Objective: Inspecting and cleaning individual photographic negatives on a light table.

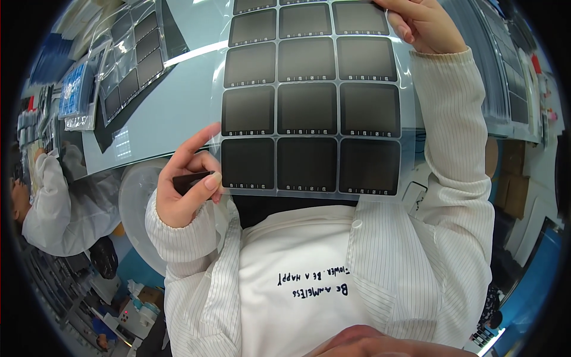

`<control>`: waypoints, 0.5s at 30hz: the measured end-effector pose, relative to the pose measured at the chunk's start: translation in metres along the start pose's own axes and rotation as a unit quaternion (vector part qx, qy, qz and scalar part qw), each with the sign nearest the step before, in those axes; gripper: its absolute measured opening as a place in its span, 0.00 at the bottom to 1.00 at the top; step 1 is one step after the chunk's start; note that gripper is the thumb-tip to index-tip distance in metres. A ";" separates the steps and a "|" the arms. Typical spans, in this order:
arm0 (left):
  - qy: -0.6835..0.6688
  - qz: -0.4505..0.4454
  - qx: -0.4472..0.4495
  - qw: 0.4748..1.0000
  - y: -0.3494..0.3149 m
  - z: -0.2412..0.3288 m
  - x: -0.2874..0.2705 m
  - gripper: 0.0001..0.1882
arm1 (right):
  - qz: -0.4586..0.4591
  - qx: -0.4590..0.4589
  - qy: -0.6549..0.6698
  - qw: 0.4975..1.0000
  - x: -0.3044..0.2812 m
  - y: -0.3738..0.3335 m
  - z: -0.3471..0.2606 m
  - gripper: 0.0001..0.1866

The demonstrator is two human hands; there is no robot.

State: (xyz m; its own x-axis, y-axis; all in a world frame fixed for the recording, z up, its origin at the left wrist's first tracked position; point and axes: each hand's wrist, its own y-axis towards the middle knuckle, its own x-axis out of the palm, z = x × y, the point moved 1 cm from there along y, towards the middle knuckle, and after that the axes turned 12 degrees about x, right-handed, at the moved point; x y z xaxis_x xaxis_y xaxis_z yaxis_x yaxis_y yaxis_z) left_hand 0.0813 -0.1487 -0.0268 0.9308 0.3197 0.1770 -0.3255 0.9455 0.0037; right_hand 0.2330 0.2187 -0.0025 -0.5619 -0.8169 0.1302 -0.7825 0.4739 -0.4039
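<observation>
Clear sheet of dark panels (307, 108), our right hand (423, 25) pinching its far right side, our left hand (185, 163) clasping a slim dark object (189, 181) beside its left edge

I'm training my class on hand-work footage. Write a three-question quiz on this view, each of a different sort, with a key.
1. What does the left hand pinch? A) blue packet B) dark slim object C) striped sleeve
2. True or false: the right hand touches the panel sheet at its lower left corner.
3. Fill in: the panel sheet's dark rectangles stand in ____ columns.

Key: 1. B. 2. False; it is at the upper right. 3. Three.
</observation>
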 end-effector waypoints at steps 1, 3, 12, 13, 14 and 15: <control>0.000 0.000 0.000 1.000 0.000 0.000 0.000 0.32 | -0.008 0.004 -0.005 1.000 0.001 -0.001 0.000 0.09; -0.009 0.005 -0.005 1.000 0.001 0.001 0.001 0.32 | -0.004 0.003 -0.007 1.000 0.000 0.000 0.000 0.09; 0.019 0.003 -0.017 1.000 -0.003 0.004 0.004 0.32 | -0.001 0.013 -0.006 1.000 0.008 -0.009 -0.002 0.10; 0.020 0.007 -0.016 1.000 -0.003 0.004 0.004 0.32 | -0.007 0.016 -0.009 1.000 0.007 -0.009 -0.002 0.09; 0.018 0.001 -0.016 1.000 -0.003 0.005 0.005 0.31 | -0.012 0.017 -0.010 1.000 -0.004 -0.008 0.002 0.09; 0.017 -0.005 -0.015 1.000 -0.004 0.006 0.006 0.31 | -0.038 -0.027 -0.080 0.996 -0.022 -0.007 0.009 0.11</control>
State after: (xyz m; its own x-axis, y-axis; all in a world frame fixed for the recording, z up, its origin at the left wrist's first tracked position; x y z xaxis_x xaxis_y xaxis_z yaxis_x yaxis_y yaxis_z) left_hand 0.0871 -0.1507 -0.0200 0.9391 0.3121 0.1438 -0.3118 0.9498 -0.0252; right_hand 0.2533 0.2304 -0.0103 -0.4548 -0.8905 0.0111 -0.8362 0.4227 -0.3493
